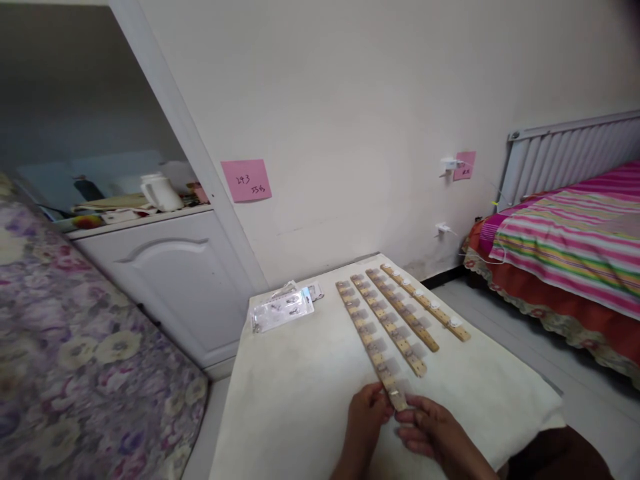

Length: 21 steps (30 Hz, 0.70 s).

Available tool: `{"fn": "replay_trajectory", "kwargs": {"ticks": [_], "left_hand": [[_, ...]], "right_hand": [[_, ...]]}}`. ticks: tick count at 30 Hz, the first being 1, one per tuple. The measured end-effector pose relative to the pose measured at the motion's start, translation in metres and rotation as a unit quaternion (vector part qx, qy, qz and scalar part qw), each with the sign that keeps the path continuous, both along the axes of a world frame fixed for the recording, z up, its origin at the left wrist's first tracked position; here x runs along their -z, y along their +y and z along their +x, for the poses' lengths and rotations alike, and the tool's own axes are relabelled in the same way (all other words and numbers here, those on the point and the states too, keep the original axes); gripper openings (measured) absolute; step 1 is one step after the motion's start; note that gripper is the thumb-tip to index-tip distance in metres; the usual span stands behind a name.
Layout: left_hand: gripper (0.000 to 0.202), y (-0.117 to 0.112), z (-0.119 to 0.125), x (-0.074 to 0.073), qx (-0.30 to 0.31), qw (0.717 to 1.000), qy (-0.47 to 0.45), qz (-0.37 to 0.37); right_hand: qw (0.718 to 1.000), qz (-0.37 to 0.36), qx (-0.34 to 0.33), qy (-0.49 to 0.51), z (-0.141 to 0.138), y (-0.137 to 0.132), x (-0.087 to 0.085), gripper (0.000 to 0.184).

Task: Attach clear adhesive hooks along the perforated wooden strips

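Four narrow wooden strips lie side by side on a cloth-covered table (290, 380). The leftmost wooden strip (367, 337) carries a row of small clear pieces, too small to make out fully. At its near end, my left hand (369, 408) has its fingers curled against the left side. My right hand (425, 423) closes on the same end from the right, thumb and forefinger at the edge. Beside it are a second strip (393, 327) and a third strip (405, 310) with similar clear pieces. The rightmost strip (425, 301) bears white round pieces.
Clear plastic packets (283, 310) with small metal hooks lie at the table's back left. A wall with a pink note (246, 181) stands behind. Left are a white cabinet (175, 287) and a flowered cover (90, 347); right is a bed (575, 247).
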<state>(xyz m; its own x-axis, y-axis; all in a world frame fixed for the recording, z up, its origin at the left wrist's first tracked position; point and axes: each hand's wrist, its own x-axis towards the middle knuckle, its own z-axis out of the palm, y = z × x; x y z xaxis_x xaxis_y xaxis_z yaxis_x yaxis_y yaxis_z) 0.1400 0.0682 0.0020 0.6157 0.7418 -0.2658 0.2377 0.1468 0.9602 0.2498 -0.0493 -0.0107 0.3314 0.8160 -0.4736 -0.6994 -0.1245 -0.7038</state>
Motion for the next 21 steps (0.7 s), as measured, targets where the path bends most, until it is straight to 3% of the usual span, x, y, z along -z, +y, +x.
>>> {"fn": "replay_trajectory", "kwargs": {"ticks": [9, 21], "left_hand": [[0.037, -0.003, 0.000, 0.004, -0.006, 1.000, 0.009, 0.029], [0.028, -0.019, -0.004, 0.001, -0.049, 0.996, 0.003, 0.080]], "right_hand": [[0.999, -0.035, -0.028, 0.019, 0.006, -0.010, -0.032, 0.046], [0.999, -0.018, -0.026, 0.036, 0.002, -0.023, -0.038, 0.058]]}}
